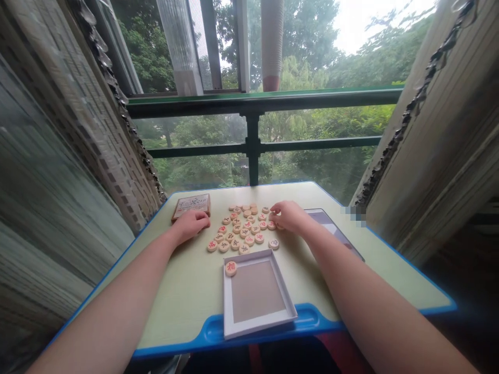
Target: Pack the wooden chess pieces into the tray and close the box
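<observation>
My left hand (192,226) rests on the table beside a flat box (191,206) with dark writing on its top; its fingers are curled in, with nothing seen in them. At the right edge of the spread xiangqi pieces, my right hand (289,215) has its fingers bent around a round wooden piece (272,216), partly hidden by them. Several pieces with red or dark characters lie loosely in the middle, such as a red one (212,246). Nearer to me is a shallow white tray (260,327), with a red-marked piece (231,268) in its far left corner.
The pale green table (171,296) has a blue rim and a blue trough (312,316) at its front, under the tray's near end. Beyond my right forearm lies a flat, dark-edged reflective panel (336,232). Curtains hang on both sides; a green railing (253,150) stands behind.
</observation>
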`<action>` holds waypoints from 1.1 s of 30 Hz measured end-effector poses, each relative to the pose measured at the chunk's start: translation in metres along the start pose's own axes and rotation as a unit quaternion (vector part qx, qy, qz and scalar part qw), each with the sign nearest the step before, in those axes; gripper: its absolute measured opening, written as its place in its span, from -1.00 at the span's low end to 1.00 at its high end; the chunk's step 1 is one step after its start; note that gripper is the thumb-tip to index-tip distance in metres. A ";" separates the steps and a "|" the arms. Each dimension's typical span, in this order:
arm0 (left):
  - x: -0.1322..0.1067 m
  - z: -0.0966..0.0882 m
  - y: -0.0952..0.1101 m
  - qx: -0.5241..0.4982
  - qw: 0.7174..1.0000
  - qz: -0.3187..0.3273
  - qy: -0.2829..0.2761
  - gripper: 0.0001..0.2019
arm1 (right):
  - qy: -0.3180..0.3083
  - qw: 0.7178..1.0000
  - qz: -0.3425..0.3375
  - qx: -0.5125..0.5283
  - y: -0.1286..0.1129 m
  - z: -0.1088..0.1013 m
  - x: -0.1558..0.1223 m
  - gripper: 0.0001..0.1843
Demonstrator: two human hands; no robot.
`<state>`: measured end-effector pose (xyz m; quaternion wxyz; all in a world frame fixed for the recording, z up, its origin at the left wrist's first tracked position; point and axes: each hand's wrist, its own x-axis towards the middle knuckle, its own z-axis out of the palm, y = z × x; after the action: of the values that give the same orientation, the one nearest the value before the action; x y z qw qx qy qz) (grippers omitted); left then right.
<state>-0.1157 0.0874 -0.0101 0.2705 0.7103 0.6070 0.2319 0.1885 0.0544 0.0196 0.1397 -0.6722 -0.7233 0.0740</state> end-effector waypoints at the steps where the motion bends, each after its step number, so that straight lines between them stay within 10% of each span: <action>1: 0.000 0.000 0.001 0.003 1.000 0.001 0.000 -0.77 | 0.006 1.000 -0.003 0.003 0.000 0.001 0.000 -0.70; 23: -0.001 0.001 -0.001 0.010 1.000 0.011 0.009 -0.78 | -0.145 0.987 0.075 -0.013 -0.012 -0.031 -0.019 -0.74; 33: -0.004 0.000 0.005 0.014 1.000 0.008 0.007 -0.78 | -0.059 0.997 0.037 -0.034 -0.010 -0.023 -0.014 -0.73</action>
<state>-0.1131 0.0828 -0.0068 0.2548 0.7171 0.6063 0.2307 0.1868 0.0375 0.0429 0.0714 -0.6976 -0.7067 0.0943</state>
